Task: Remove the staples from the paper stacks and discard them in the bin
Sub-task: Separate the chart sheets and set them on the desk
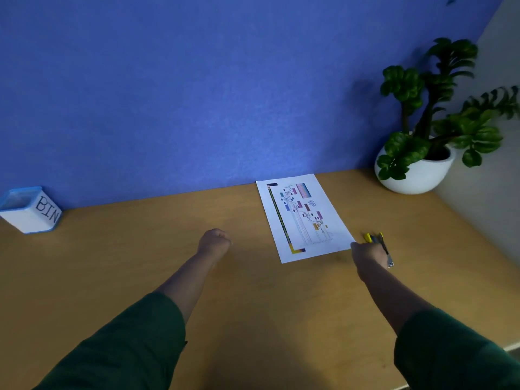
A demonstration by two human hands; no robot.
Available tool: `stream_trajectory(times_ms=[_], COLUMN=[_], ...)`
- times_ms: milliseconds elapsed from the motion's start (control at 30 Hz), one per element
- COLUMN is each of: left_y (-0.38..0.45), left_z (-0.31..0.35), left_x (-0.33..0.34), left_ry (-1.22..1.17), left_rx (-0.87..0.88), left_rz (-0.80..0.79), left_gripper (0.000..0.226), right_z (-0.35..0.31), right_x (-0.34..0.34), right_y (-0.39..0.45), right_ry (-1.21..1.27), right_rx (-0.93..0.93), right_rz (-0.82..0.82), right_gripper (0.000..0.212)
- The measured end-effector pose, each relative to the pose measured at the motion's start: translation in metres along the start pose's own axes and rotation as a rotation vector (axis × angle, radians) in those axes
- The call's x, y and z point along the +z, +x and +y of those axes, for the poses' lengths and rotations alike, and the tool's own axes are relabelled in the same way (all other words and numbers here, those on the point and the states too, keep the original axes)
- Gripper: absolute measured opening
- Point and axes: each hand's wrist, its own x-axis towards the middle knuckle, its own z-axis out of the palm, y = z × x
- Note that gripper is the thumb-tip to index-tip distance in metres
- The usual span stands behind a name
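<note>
Printed paper stack (305, 218) flat on smooth wooden tabletop (168, 263). Right hand (367, 256) at its near corner, grip closed on yellow-handled metal staple remover (380, 246). Left hand (213, 242) fisted, empty. Square white blue-rimmed bin (31, 209) far left, contents unseen

My sleeves (135, 342) are dark green. The staple remover (378, 244) has yellow grips and grey metal. The paper (305, 218) is white with purple, pink and orange charts. White bin (31, 211), blue rim, black lettering. Tan desk (168, 220), blue wall (197, 94).
</note>
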Motion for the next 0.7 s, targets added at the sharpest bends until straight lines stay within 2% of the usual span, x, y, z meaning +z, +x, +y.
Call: stream_trajectory(times_ms=[67, 167, 200, 267, 300, 400, 533, 700], left_y=[-0.002, -0.008, -0.010, -0.011, -0.011, -0.014, -0.018, -0.023], left_z=[0.000, 0.003, 0.005, 0.009, 0.011, 0.019, 0.030, 0.036], left_x=[0.007, 0.013, 0.013, 0.014, 0.014, 0.021, 0.041, 0.063], left_ry=[-0.011, -0.011, -0.014, -0.010, -0.001, 0.027, 0.047, 0.006], left_rx=[-0.004, -0.004, -0.002, -0.007, -0.012, -0.024, -0.046, -0.077], left_rz=[-0.016, -0.020, -0.017, -0.002, 0.011, 0.049, 0.064, 0.120], left_gripper=[0.009, 0.022, 0.021, 0.005, 0.011, 0.022, 0.027, 0.023], right_z=[0.002, 0.010, 0.012, 0.016, 0.018, 0.022, 0.019, 0.003], right_x=[-0.014, -0.030, -0.033, -0.039, -0.041, -0.042, -0.043, -0.043], right_y=[0.006, 0.025, 0.031, 0.044, 0.048, 0.062, 0.078, 0.097], right_ry=[-0.141, -0.295, -0.333, -0.411, -0.444, -0.455, -0.450, -0.425], right_rx=[-0.089, -0.118, -0.121, -0.136, -0.137, -0.152, -0.206, -0.254], right_rz=[0.061, 0.114, 0.116, 0.104, 0.091, 0.012, -0.123, -0.157], right_gripper=[0.028, 0.036, 0.040, 0.047, 0.049, 0.050, 0.029, 0.042])
